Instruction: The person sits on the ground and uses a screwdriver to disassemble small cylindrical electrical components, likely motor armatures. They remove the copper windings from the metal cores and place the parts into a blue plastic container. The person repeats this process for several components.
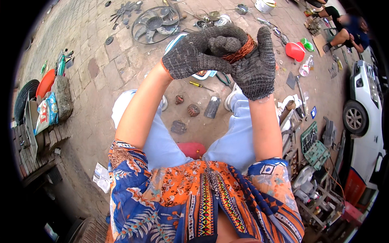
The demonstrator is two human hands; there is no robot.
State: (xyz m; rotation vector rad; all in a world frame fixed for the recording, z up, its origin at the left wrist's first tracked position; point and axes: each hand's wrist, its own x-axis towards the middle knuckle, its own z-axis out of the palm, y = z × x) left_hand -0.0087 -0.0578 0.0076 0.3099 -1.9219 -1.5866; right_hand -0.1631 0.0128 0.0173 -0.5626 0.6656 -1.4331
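Observation:
Both hands wear dark grey knit gloves and are raised in front of me. A bundle of thin copper wire is caught between them. My left hand curls round its left side, and my right hand holds it against the palm, with some fingers pointing up. The gloves cover part of the bundle. Below the hands, a yellow-handled screwdriver lies on the paving beside dark-handled pliers. Two small copper-wound motor cores and a dark metal cylinder sit between my feet.
A blue-rimmed basin stands partly behind my hands. Farther off lie a fan in a round frame and a red container. At the right are an opened green tool case, a parked white car and a seated person.

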